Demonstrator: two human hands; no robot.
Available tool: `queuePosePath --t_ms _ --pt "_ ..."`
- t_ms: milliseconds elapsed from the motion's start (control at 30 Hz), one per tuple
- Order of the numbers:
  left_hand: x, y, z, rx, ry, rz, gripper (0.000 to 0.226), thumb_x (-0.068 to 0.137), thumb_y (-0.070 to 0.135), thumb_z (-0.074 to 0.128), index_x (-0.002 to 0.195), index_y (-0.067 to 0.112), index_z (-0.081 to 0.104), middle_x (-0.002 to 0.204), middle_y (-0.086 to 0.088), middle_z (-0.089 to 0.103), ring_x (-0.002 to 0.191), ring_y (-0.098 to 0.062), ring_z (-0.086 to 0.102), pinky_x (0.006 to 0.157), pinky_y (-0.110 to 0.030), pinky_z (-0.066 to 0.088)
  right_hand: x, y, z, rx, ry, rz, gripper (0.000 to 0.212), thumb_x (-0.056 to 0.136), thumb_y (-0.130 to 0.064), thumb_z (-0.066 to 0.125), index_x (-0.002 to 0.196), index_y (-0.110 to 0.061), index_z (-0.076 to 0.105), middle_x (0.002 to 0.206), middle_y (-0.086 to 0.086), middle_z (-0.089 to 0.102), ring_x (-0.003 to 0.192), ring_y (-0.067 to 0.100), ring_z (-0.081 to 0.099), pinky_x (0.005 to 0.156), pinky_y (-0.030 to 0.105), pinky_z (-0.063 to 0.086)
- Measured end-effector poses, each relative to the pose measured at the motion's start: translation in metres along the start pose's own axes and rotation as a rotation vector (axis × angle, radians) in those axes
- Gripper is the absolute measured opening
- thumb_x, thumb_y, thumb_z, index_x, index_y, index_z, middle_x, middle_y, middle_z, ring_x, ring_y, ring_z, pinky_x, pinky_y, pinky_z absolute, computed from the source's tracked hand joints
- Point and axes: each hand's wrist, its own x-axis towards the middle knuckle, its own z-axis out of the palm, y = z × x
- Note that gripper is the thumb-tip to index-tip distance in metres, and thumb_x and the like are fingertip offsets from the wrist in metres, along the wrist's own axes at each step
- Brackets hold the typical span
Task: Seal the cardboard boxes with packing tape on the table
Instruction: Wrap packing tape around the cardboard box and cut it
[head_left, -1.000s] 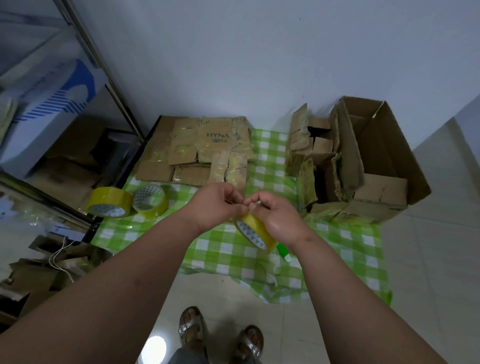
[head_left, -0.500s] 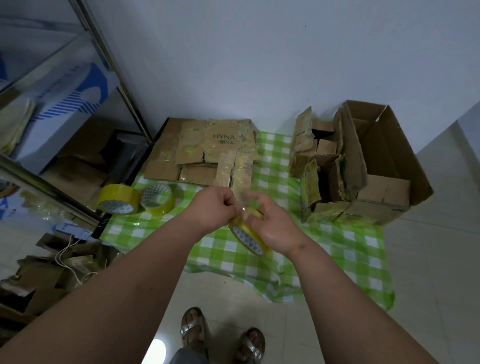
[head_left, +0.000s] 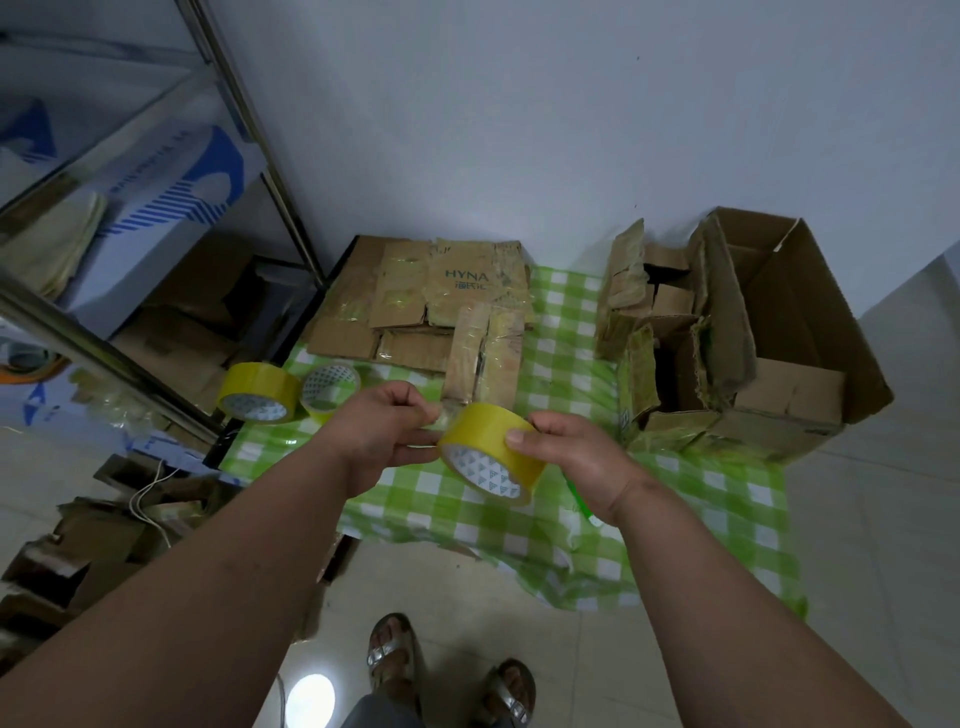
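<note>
Both hands grip tape roll (head_left: 491, 451); flattened box (head_left: 457, 291) reads "HYNA" (smaller characters probably illegible).

1. The tape roll (head_left: 491, 449) gripped by the right hand (head_left: 574, 462) is glossy yellow plastic film on a printed paper core.
2. Beyond the hands, the flattened cardboard (head_left: 431, 306) is matt brown, patched with shiny, wrinkled tape.
3. Beneath the hands, the checked cloth (head_left: 691, 499) has a slight sheen.
4. The floor tiles (head_left: 883, 519) are glossy.
</note>
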Motion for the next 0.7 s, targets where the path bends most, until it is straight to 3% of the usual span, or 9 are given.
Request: queuePosePath --t_ms 67,133,233,367,500,700 --pt "0.001 -0.002 -0.004 -0.009 0.026 0.022 0.022 0.096 0.002 0.057 0.076 0.009 0.052 0.101 -0.01 0.064 0.089 -0.028 0.072 0.074 -0.04 0.06 0.0 -0.004 -0.003 -0.08 0.025 -0.039 0.032 0.082 -0.028 0.077 0.064 -0.014 0.055 0.06 -0.007 0.051 0.06 0.007 0.048 0.062 0.024 0.037" --pt "0.002 -0.001 -0.006 -0.004 0.055 0.055 0.02 0.096 0.002 0.057 0.077 0.008 0.053 0.1 -0.011 0.063 0.094 -0.028 0.072 0.077 -0.043 0.06 0.001 -0.007 -0.009 -0.161 0.062 -0.057 0.036 0.083 -0.026 0.077 0.063 -0.009 0.051 0.058 -0.006 0.045 0.055 0.007 0.043 0.055 0.023 0.033" --pt "0.004 0.001 -0.003 0.027 0.114 0.098 0.016 0.095 0.002 0.058 0.08 0.006 0.054 0.104 -0.013 0.064 0.091 -0.024 0.073 0.077 -0.041 0.06 -0.002 -0.016 -0.014 -0.187 0.089 -0.09 0.053 0.074 -0.039 0.075 0.078 0.01 0.054 0.071 0.008 0.042 0.066 0.015 0.041 0.061 0.029 0.03" --pt "0.01 0.001 -0.001 0.013 0.157 0.107 0.013 0.096 0.005 0.059 0.083 0.007 0.054 0.107 -0.015 0.064 0.086 -0.02 0.074 0.073 -0.037 0.061 -0.003 -0.028 -0.023 -0.215 0.05 -0.036 0.032 0.063 -0.034 0.06 0.076 -0.004 0.063 0.071 0.006 0.05 0.071 0.016 0.046 0.067 0.032 0.033" --pt "0.014 -0.002 0.0 0.026 0.165 0.107 0.015 0.096 0.006 0.059 0.082 0.007 0.053 0.105 -0.014 0.064 0.087 -0.02 0.073 0.075 -0.038 0.06 0.001 -0.027 -0.034 -0.331 -0.014 -0.015 0.032 0.073 -0.036 0.071 0.084 -0.006 0.066 0.076 0.005 0.059 0.074 0.017 0.053 0.073 0.034 0.038" --pt "0.021 0.001 -0.01 -0.016 0.197 0.099 0.017 0.095 0.006 0.061 0.079 0.008 0.054 0.093 -0.01 0.063 0.092 -0.024 0.072 0.079 -0.043 0.059 0.006 -0.027 -0.037 -0.414 0.169 -0.049 0.033 0.087 -0.039 0.071 0.075 -0.011 0.059 0.07 0.002 0.059 0.06 0.012 0.053 0.052 0.022 0.041"
